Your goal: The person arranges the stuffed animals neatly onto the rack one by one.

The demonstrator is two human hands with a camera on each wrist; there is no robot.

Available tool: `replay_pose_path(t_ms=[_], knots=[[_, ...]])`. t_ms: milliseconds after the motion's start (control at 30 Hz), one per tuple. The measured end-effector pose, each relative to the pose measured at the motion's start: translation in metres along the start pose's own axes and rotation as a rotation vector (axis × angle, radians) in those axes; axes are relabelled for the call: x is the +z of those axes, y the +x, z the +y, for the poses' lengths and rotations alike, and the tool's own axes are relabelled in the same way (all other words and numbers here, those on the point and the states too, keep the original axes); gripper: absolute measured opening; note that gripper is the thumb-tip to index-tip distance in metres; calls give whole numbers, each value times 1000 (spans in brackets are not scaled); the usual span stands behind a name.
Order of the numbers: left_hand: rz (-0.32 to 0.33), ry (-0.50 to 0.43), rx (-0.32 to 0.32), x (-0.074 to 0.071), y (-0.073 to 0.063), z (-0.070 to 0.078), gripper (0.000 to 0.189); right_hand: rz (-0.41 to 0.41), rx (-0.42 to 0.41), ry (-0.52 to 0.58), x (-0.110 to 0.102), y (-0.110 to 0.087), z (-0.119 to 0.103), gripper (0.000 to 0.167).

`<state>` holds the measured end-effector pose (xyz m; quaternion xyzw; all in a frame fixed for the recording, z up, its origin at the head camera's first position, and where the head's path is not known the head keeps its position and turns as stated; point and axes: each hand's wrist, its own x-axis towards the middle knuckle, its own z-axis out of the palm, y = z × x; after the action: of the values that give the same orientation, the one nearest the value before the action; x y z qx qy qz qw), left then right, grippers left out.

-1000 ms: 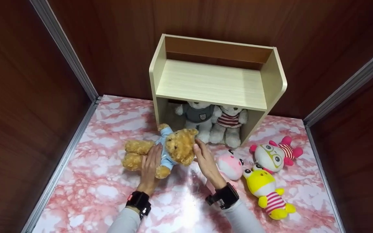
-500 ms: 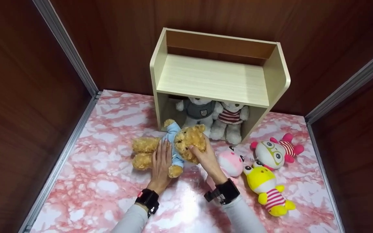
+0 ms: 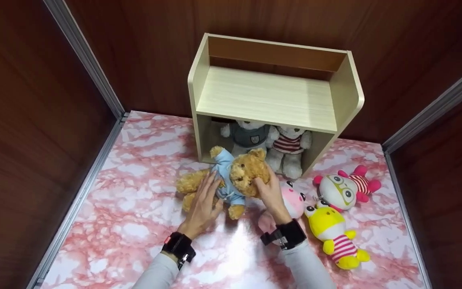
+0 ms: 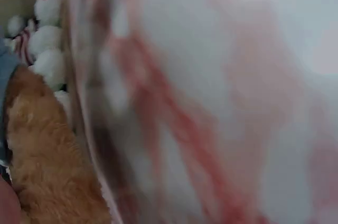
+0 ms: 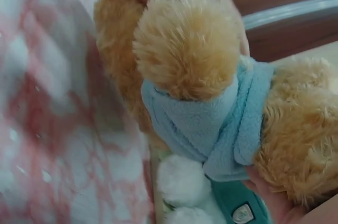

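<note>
Two-handed, holds brown bear (image 3: 225, 166) near the left front corner of the shelf (image 3: 267, 92), clasping its head with right grip (image 3: 272, 192), laying straight-fingered left grip (image 3: 203, 205) on its lower body; likely light, soft; best held round torso

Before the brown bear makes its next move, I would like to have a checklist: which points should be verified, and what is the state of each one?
1. Right hand grips the brown bear by its head: ok.
2. Left hand touches its body: ok.
3. Bear upright: not ok, it lies sideways.
4. Gray-shirted bear and striped bear inside the lower compartment: ok.
5. Enough room beside them: cannot tell; the brown bear hides part of the opening.
6. Pink toy free of the right arm: cannot tell; the arm covers part of it.
</note>
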<state>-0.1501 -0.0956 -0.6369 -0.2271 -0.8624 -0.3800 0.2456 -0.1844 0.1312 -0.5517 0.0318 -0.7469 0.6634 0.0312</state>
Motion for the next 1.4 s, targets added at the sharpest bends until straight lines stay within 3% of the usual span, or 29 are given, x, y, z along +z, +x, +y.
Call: replay_pose_path(t_ms=[100, 200, 367, 500, 633, 800, 1067, 1200, 1400], knots=[[56, -69, -134, -7, 11, 8, 58, -1, -24, -2, -8, 3, -3, 65], [43, -76, -260, -16, 24, 10, 69, -18, -56, -20, -14, 7, -8, 64], [-116, -174, -405, -31, 37, 5, 88, -90, -98, -36, -21, 11, -15, 63], [-272, -332, -481, -34, 35, -1, 73, -156, -122, -57, -20, 14, -17, 61], [-362, -332, -493, -32, 26, -4, 60, -208, -118, -61, -13, 16, -16, 62], [-302, -351, -537, -26, 18, -8, 66, -234, -125, -50, -5, 18, -16, 64], [-138, -425, -693, -22, 8, -21, 65, -354, -177, -26, 9, 29, -21, 55], [-91, -427, -731, -23, 4, -29, 52, -338, -202, -107, 9, 37, -18, 45], [33, -439, -776, -27, -4, -41, 48, -286, -135, -83, 5, 53, -10, 37]])
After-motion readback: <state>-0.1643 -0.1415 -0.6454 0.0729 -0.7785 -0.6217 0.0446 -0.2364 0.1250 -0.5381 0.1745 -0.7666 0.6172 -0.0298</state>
